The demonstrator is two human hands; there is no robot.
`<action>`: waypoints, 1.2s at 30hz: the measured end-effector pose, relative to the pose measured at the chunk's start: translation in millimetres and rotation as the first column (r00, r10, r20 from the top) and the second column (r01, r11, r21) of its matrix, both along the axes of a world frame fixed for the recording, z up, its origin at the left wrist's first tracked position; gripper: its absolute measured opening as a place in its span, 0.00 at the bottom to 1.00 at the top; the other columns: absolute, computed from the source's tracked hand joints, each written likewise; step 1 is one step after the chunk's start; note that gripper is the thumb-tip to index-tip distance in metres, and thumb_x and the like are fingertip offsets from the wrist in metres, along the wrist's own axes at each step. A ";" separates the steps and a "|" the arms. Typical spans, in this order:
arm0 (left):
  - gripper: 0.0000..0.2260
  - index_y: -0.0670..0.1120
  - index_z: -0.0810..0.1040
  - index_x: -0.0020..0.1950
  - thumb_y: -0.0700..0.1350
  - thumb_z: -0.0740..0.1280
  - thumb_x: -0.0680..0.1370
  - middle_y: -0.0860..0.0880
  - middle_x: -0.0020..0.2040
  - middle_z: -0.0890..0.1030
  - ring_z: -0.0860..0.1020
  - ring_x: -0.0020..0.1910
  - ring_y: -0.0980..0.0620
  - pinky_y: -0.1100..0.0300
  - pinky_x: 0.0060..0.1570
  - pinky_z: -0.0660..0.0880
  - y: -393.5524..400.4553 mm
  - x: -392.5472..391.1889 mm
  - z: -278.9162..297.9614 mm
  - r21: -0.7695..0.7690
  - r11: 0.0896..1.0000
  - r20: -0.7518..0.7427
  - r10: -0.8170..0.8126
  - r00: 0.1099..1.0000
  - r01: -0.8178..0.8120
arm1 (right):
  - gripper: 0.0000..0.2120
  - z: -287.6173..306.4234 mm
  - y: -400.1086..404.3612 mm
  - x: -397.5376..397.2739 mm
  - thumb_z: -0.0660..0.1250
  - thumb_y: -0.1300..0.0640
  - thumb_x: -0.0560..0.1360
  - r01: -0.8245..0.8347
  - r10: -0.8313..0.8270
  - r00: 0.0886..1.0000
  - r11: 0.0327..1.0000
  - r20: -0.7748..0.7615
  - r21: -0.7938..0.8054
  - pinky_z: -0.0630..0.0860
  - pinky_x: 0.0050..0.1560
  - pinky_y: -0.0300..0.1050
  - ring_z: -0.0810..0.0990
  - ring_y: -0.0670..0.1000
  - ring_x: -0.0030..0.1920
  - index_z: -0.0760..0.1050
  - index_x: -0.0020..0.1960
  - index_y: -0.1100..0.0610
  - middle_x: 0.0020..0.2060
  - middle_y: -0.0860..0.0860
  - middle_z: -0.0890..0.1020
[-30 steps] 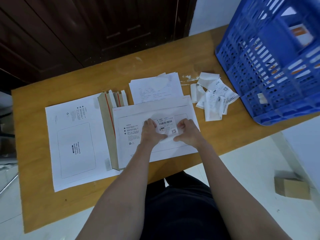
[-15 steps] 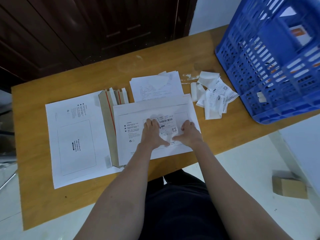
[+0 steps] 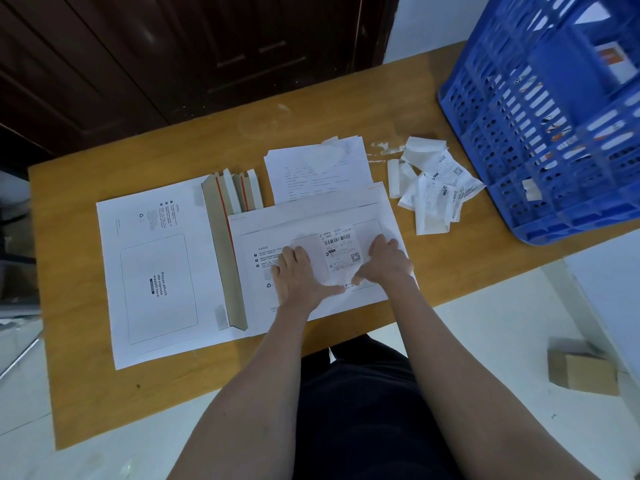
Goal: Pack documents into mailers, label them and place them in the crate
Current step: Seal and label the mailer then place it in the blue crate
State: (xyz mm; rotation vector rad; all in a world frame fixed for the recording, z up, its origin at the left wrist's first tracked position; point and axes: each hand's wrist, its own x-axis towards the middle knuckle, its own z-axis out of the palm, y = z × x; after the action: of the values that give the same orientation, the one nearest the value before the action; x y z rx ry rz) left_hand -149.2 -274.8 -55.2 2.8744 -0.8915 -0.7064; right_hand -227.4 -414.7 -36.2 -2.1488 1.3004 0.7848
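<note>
A white cardboard mailer (image 3: 311, 216) lies flat on the wooden table (image 3: 86, 393) in front of me. A barcode shipping label (image 3: 341, 247) sits in its printed address box. My left hand (image 3: 299, 277) presses flat on the mailer just left of the label, thumb stretched right under it. My right hand (image 3: 384, 259) presses flat at the label's right edge, thumb pointing left. The two thumbs nearly meet below the label. A stack of unsealed mailers (image 3: 156, 265) with flaps open lies to the left. Printed documents (image 3: 318, 171) lie behind the mailer. The blue crate (image 3: 540, 133) stands far right.
A heap of peeled label backings and loose labels (image 3: 433, 188) lies between the mailer and the crate. The crate holds packed mailers. A small cardboard box (image 3: 581, 370) sits on the floor at the right. Dark wooden doors (image 3: 173, 57) stand behind the table.
Both hands have slid apart and down across the label. The label's barcode and QR code are now uncovered between them.
</note>
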 end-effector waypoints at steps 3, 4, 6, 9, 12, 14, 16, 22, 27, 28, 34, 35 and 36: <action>0.47 0.43 0.62 0.64 0.72 0.72 0.58 0.45 0.61 0.65 0.66 0.60 0.46 0.53 0.60 0.65 3.6 0.5 -2.0 0.016 1.000 -0.013 -0.020 1.000 0.021 | 0.43 -2.5 -0.4 -1.2 0.80 0.49 0.60 -0.002 0.002 1.000 1.000 0.024 0.020 0.73 0.53 0.51 0.72 0.57 0.60 0.59 0.65 0.56 0.59 0.55 0.67; 0.48 0.43 0.62 0.65 0.72 0.72 0.58 0.45 0.62 0.65 0.65 0.60 0.46 0.52 0.59 0.65 3.1 1.3 -1.9 0.030 0.999 -0.020 -0.025 1.000 0.025 | 0.41 -3.0 -1.9 -4.5 0.80 0.49 0.60 0.006 -0.008 0.998 0.999 0.059 0.037 0.73 0.51 0.51 0.73 0.56 0.59 0.60 0.64 0.56 0.58 0.54 0.67; 0.49 0.43 0.61 0.66 0.71 0.72 0.57 0.45 0.62 0.64 0.65 0.61 0.45 0.52 0.59 0.65 1.0 2.5 -1.5 0.057 0.998 -0.045 -0.017 0.999 0.019 | 0.36 -5.4 -6.9 -15.6 0.81 0.50 0.59 0.023 -0.035 0.985 0.997 0.171 0.072 0.72 0.45 0.47 0.75 0.55 0.53 0.64 0.59 0.54 0.54 0.51 0.67; 0.49 0.44 0.60 0.66 0.70 0.74 0.57 0.45 0.62 0.63 0.64 0.62 0.45 0.52 0.60 0.63 -1.5 4.1 -1.2 0.072 0.997 -0.084 0.014 0.996 -0.008 | 0.32 -11.6 -11.6 -33.2 0.81 0.50 0.58 0.022 -0.043 0.946 0.997 0.322 0.069 0.71 0.44 0.45 0.75 0.52 0.49 0.67 0.54 0.51 0.50 0.48 0.68; 0.49 0.44 0.60 0.66 0.69 0.75 0.56 0.45 0.62 0.63 0.63 0.62 0.45 0.51 0.61 0.63 -3.1 6.1 -1.6 0.069 0.997 -0.115 0.039 0.993 -0.031 | 0.29 -15.3 -11.6 -38.9 0.80 0.53 0.58 0.036 -0.065 0.921 0.996 0.384 0.083 0.70 0.44 0.43 0.73 0.48 0.45 0.68 0.53 0.50 0.47 0.47 0.69; 0.49 0.44 0.60 0.66 0.69 0.75 0.56 0.45 0.62 0.62 0.63 0.62 0.45 0.51 0.61 0.63 -3.6 6.8 -1.6 0.072 0.997 -0.128 0.048 0.991 -0.039 | 0.27 -16.6 -13.4 -40.2 0.80 0.59 0.59 0.058 -0.114 0.896 0.988 0.429 0.142 0.68 0.40 0.42 0.70 0.47 0.42 0.69 0.51 0.51 0.43 0.46 0.68; 0.49 0.44 0.60 0.65 0.69 0.75 0.56 0.45 0.62 0.62 0.63 0.62 0.45 0.51 0.61 0.63 -3.6 7.4 -1.5 0.074 0.996 -0.133 0.050 0.990 -0.040 | 0.23 -18.6 -17.6 -42.8 0.77 0.67 0.60 0.112 -0.215 0.854 0.965 0.474 0.236 0.67 0.38 0.41 0.69 0.49 0.41 0.71 0.48 0.53 0.40 0.47 0.67; 0.48 0.45 0.60 0.66 0.69 0.75 0.57 0.45 0.62 0.62 0.64 0.62 0.45 0.52 0.60 0.62 -3.6 6.7 -0.1 0.070 0.997 -0.115 0.048 0.992 -0.040 | 0.14 -23.9 -10.1 -33.4 0.77 0.56 0.65 0.318 -0.384 0.785 0.923 0.486 0.215 0.71 0.39 0.41 0.72 0.45 0.38 0.74 0.44 0.54 0.39 0.45 0.74; 0.47 0.45 0.60 0.66 0.67 0.76 0.57 0.45 0.62 0.62 0.63 0.62 0.46 0.51 0.62 0.62 -2.9 9.1 0.2 0.057 0.997 -0.157 0.069 0.985 -0.060 | 0.11 -25.7 -11.4 -35.9 0.72 0.65 0.67 0.309 -0.399 0.768 0.916 0.500 0.256 0.69 0.37 0.37 0.73 0.49 0.42 0.73 0.44 0.55 0.39 0.48 0.72; 0.47 0.45 0.60 0.66 0.67 0.76 0.57 0.45 0.62 0.62 0.63 0.62 0.46 0.51 0.62 0.62 -3.1 10.0 0.0 0.054 0.996 -0.169 0.074 0.983 -0.066 | 0.12 -24.3 -12.3 -37.1 0.73 0.65 0.66 0.297 -0.395 0.771 0.917 0.500 0.267 0.69 0.37 0.37 0.72 0.49 0.42 0.73 0.45 0.55 0.40 0.49 0.72; 0.44 0.46 0.62 0.62 0.65 0.77 0.57 0.46 0.60 0.63 0.63 0.61 0.47 0.54 0.58 0.62 -2.1 8.9 -0.5 0.031 0.995 -0.174 0.100 0.980 -0.096 | 0.32 -20.8 -9.1 -35.0 0.81 0.60 0.57 0.054 -0.102 0.929 0.988 0.356 0.142 0.74 0.52 0.50 0.71 0.50 0.50 0.64 0.53 0.54 0.51 0.50 0.67; 0.43 0.47 0.62 0.62 0.65 0.77 0.57 0.47 0.60 0.63 0.63 0.60 0.47 0.54 0.58 0.62 -2.4 9.1 -0.2 0.026 0.995 -0.182 0.103 0.978 -0.100 | 0.32 -20.0 -10.4 -34.2 0.80 0.61 0.58 0.049 -0.098 0.933 0.988 0.346 0.149 0.74 0.53 0.51 0.71 0.51 0.51 0.63 0.53 0.54 0.52 0.50 0.66; 0.43 0.47 0.62 0.61 0.64 0.77 0.57 0.47 0.59 0.63 0.63 0.60 0.47 0.54 0.59 0.61 -2.2 9.8 -0.1 0.019 0.995 -0.186 0.103 0.977 -0.101 | 0.31 -19.5 -12.2 -33.1 0.79 0.63 0.59 0.048 -0.103 0.936 0.985 0.336 0.168 0.74 0.54 0.51 0.71 0.51 0.52 0.63 0.53 0.54 0.52 0.50 0.66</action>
State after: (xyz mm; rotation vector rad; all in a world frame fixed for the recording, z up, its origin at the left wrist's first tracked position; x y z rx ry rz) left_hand -139.4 -277.0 -55.2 2.7791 -0.7138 -0.9515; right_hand -260.5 -426.9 -55.7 -1.9871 1.0918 0.4376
